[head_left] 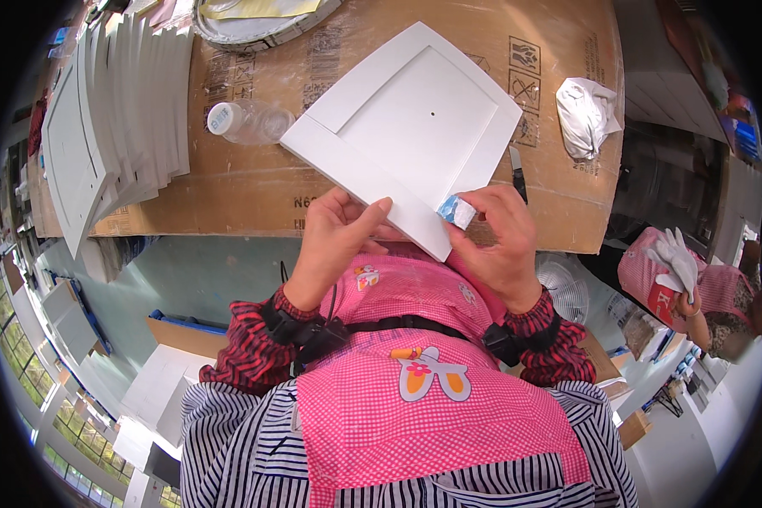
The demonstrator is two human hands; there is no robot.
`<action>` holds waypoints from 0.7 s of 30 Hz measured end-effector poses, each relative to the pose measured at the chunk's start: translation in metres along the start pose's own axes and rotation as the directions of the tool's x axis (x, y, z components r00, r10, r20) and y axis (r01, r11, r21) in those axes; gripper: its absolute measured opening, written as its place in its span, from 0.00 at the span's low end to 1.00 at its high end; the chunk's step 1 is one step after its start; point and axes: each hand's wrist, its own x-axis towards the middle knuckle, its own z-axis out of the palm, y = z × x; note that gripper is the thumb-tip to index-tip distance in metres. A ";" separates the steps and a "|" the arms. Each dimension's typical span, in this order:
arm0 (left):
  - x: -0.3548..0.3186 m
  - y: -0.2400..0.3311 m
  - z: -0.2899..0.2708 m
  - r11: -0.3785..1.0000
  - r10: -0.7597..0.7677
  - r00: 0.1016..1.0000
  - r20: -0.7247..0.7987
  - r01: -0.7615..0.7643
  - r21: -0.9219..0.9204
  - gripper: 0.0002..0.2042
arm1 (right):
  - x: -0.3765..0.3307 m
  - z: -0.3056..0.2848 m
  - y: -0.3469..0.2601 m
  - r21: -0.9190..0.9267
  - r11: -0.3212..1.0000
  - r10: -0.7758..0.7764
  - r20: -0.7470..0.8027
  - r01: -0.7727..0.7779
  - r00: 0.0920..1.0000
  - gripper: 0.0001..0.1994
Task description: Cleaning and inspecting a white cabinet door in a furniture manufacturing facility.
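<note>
A white framed panel point(406, 127), with a recessed middle and one small dark hole, lies tilted across the cardboard-covered table, its near corner jutting past the front edge. At its near left edge my left hand point(340, 227) grips the frame, thumb on top and the other fingers partly hidden beneath. My right hand point(499, 230) pinches a small blue-and-white block point(457, 212), which looks wrapped, between thumb and fingers. That block touches the panel's frame close to the near corner.
Several white panels point(118, 110) stand stacked at the left. A clear bottle point(254, 121) lies beside my panel. Crumpled white cloth point(586, 117) and a dark-handled tool point(517, 173) are at the right. A round tray point(262, 27) sits at the back. Another person point(694, 288) is at right.
</note>
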 end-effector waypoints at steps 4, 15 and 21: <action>-0.001 0.003 0.002 1.000 -0.003 1.000 0.016 0.004 -0.016 0.14 | 0.003 -0.002 -0.002 -0.052 0.998 -0.043 0.020 0.044 0.999 0.19; 0.002 0.002 0.001 1.000 -0.005 0.999 0.041 0.005 0.012 0.14 | 0.001 -0.003 -0.008 -0.099 0.994 -0.041 0.010 0.042 0.999 0.20; -0.002 0.007 0.006 0.999 -0.028 0.998 0.049 0.027 0.023 0.13 | 0.000 -0.003 -0.010 -0.126 0.991 -0.048 0.006 0.048 0.999 0.20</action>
